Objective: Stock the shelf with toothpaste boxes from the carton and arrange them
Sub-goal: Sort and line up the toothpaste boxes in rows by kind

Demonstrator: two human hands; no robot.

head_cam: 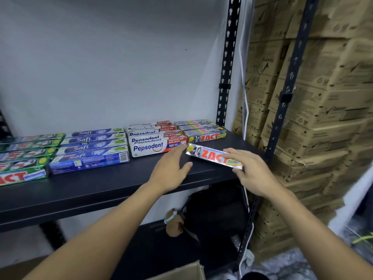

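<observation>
My right hand (254,172) grips the glossy silver ZACT box (210,155) near the front-right edge of the shelf (121,182); left hand (169,170) flat, open beside.

You show 2 bare arms to the head camera. Your left forearm (113,223) is uncovered from the lower-left edge of the view up to the wrist, and your right forearm (314,225) is uncovered from the lower-right edge to its wrist. Both look slender and smooth. Your left hand (169,168) and right hand (254,174) are bare too, with slim fingers and faint knuckle lines. The fingertips are blurred, so your nails cannot be made out.
</observation>
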